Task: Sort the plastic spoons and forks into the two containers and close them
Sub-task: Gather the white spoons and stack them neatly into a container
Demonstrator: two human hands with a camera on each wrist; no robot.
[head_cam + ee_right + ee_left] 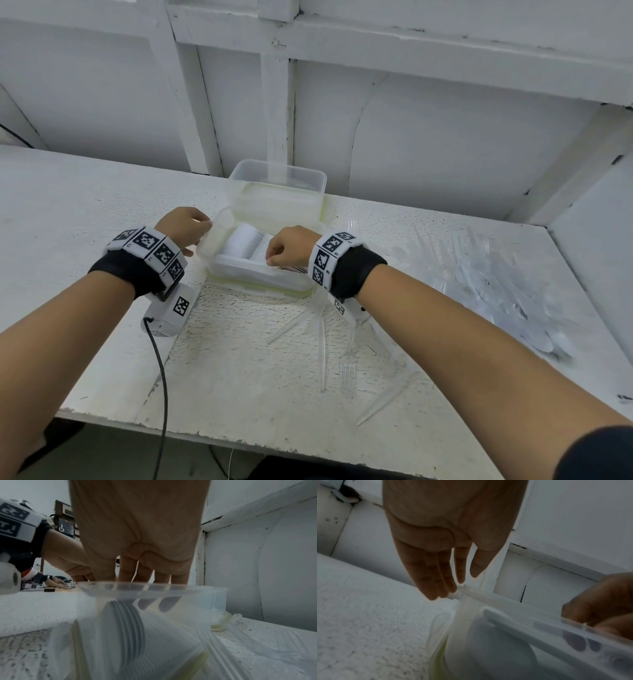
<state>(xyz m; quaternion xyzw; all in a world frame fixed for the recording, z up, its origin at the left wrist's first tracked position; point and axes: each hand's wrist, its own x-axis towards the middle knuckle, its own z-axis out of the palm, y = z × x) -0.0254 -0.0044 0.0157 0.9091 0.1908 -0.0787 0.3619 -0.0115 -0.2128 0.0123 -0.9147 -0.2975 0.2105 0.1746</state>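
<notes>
Containers sit on the white surface (102, 212) near the back wall. One clear container (277, 178) stands at the back, just behind the other. The near container (239, 274) holds a neat row of stacked white spoons (246, 245). A clear lid (137, 590) sits over it, and both hands are at the lid. The left hand (183, 228) touches its left edge with straight fingers. The right hand (289, 245) has its fingers curled over the near edge, gripping it. Loose clear forks (347, 371) lie on the surface in front. A heap of clear plastic cutlery (496, 291) lies to the right.
</notes>
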